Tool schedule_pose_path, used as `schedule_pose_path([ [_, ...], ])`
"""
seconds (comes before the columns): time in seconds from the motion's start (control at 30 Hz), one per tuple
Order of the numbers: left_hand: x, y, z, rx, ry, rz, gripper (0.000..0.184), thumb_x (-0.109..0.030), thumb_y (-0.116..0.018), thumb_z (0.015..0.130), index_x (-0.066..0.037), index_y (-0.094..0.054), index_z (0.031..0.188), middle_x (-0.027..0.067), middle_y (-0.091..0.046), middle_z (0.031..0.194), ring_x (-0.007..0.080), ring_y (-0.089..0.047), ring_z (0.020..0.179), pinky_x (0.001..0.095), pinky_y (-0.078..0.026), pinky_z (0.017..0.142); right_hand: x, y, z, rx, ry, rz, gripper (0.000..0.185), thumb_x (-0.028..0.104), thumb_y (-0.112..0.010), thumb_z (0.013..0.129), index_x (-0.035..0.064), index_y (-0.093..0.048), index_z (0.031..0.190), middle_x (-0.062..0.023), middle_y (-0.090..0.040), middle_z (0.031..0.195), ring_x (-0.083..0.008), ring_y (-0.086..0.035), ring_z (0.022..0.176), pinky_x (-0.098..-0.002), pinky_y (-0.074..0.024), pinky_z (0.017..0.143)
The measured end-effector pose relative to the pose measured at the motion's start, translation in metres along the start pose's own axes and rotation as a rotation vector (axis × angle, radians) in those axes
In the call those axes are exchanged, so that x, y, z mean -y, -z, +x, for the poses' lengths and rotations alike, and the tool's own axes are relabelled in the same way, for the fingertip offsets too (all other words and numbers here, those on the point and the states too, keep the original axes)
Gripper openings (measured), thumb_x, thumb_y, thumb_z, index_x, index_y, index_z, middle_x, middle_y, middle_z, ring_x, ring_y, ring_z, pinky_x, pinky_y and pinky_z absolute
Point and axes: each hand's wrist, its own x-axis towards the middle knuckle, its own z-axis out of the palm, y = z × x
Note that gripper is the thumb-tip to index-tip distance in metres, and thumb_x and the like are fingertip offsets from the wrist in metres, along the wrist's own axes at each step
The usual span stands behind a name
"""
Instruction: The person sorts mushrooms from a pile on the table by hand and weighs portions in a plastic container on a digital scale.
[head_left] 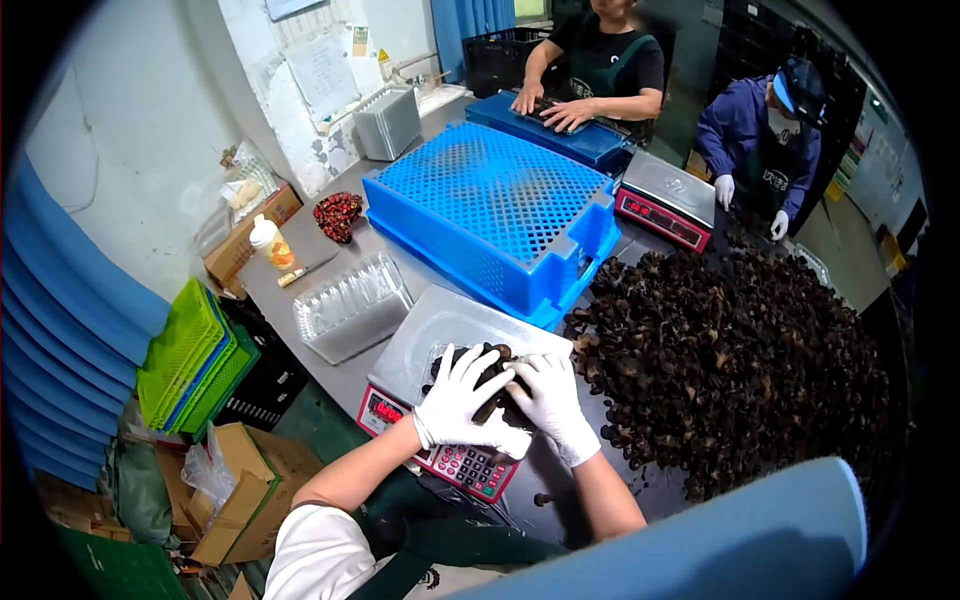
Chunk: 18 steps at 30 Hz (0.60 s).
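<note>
Both of my hands wear white gloves and meet over a clump of dark wood ear mushrooms (488,408) in a clear plastic tray (437,352). The tray rests on the steel pan of a red digital scale (466,318). My left hand (465,400) lies across the mushrooms from the left, its fingers stretched and spread. From the right, my right hand (552,405) presses on the same clump with extended fingers. Both hands hide much of the tray. Red digits glow on the scale's display, left of its keypad.
A large heap of wood ear mushrooms (730,350) covers the table's right side. Behind the scale sits an upturned blue crate (490,200). Stacked clear trays (352,305), a bottle (270,240) and a red bundle (338,216) are at left. Two people work across the table near another scale (665,200).
</note>
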Motion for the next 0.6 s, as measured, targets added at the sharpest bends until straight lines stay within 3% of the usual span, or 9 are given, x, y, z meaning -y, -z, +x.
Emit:
schedule_pose_path([
  [0.1,-0.006,0.009,-0.005,-0.106,0.02,-0.009,0.086,-0.055,-0.079,0.068,-0.014,-0.052,0.138,0.0231,-0.039,0.142,0.0482,-0.034,0.134,0.0667,-0.015,0.111,-0.011,0.013,-0.002,-0.246,-0.034,0.196,0.013,0.011,-0.074,0.074,0.0096,-0.067,0.085,-0.006,-0.066,0.083,-0.0266,-0.063,0.081,-0.0394,-0.0471,0.074],
  [0.2,-0.007,0.029,-0.019,-0.32,0.042,-0.099,0.075,-0.034,-0.083,0.065,-0.008,-0.056,0.131,0.0209,-0.043,0.137,0.0439,-0.042,0.126,0.056,-0.032,0.107,-0.024,0.046,-0.03,-0.424,-0.304,0.244,0.012,0.005,-0.073,0.073,0.0068,-0.067,0.083,-0.0081,-0.067,0.084,-0.0276,-0.064,0.081,-0.0385,-0.0492,0.073],
  [0.23,-0.016,0.038,-0.022,-0.422,0.08,-0.108,0.059,-0.03,-0.082,0.069,-0.008,-0.062,0.12,0.0185,-0.056,0.122,0.0376,-0.056,0.111,0.0483,-0.044,0.096,-0.034,0.053,-0.046,-0.461,-0.42,0.287,0.012,0.004,-0.073,0.073,0.0059,-0.067,0.083,-0.0087,-0.067,0.084,-0.0283,-0.064,0.082,-0.0386,-0.0497,0.076],
  [0.3,-0.024,0.038,-0.036,-0.304,0.026,-0.243,0.037,-0.024,-0.078,0.075,-0.008,-0.066,0.106,0.0112,-0.066,0.097,0.0281,-0.064,0.089,0.0392,-0.051,0.078,-0.05,0.066,-0.073,-0.435,-0.443,0.118,0.018,0.004,-0.072,0.073,0.0054,-0.066,0.089,-0.0098,-0.066,0.091,-0.0286,-0.063,0.086,-0.0386,-0.0493,0.079],
  [0.37,-0.046,0.025,-0.055,-0.049,-0.005,-0.363,0.026,-0.02,-0.077,0.077,-0.009,-0.069,0.1,0.0039,-0.068,0.082,0.0242,-0.067,0.079,0.0364,-0.053,0.071,-0.058,0.075,-0.1,-0.377,-0.478,-0.215,0.03,0.003,-0.072,0.072,0.0045,-0.064,0.101,-0.0121,-0.065,0.104,-0.0294,-0.061,0.094,-0.0387,-0.0486,0.084],
  [0.4,-0.054,0.013,-0.065,0.072,-0.036,-0.365,0.025,-0.023,-0.073,0.081,-0.01,-0.068,0.102,0.0041,-0.068,0.084,0.0238,-0.067,0.078,0.0354,-0.053,0.07,-0.061,0.071,-0.117,-0.356,-0.533,-0.183,0.037,0.002,-0.072,0.072,0.005,-0.062,0.107,-0.0121,-0.062,0.112,-0.0289,-0.06,0.1,-0.0381,-0.0479,0.085],
  [0.5,-0.059,-0.053,-0.117,0.312,-0.073,-0.351,0.029,-0.035,-0.063,0.088,-0.016,-0.066,0.109,0.0064,-0.066,0.084,0.0259,-0.067,0.075,0.0384,-0.054,0.067,-0.045,0.058,-0.146,-0.293,-0.64,0.15,0.031,-0.001,-0.07,0.075,0.002,-0.064,0.105,-0.0126,-0.065,0.1,-0.0254,-0.063,0.085,-0.0342,-0.0508,0.077],
  [0.57,-0.066,-0.068,-0.128,0.703,-0.009,-0.211,0.03,-0.034,-0.058,0.092,-0.018,-0.064,0.116,0.0083,-0.065,0.087,0.0292,-0.068,0.076,0.0426,-0.055,0.065,-0.025,0.05,-0.154,-0.226,-0.595,0.215,0.017,0.0,-0.068,0.079,0.0011,-0.067,0.096,-0.0113,-0.066,0.086,-0.024,-0.063,0.076,-0.0327,-0.0515,0.071],
  [0.6,-0.069,-0.079,-0.139,0.677,-0.017,-0.188,0.03,-0.035,-0.056,0.093,-0.019,-0.063,0.118,0.0081,-0.064,0.084,0.0291,-0.067,0.072,0.0426,-0.055,0.062,-0.018,0.045,-0.162,-0.145,-0.611,0.219,0.015,0.002,-0.068,0.079,0.0013,-0.068,0.094,-0.0109,-0.066,0.083,-0.0238,-0.064,0.074,-0.0328,-0.0516,0.07],
])
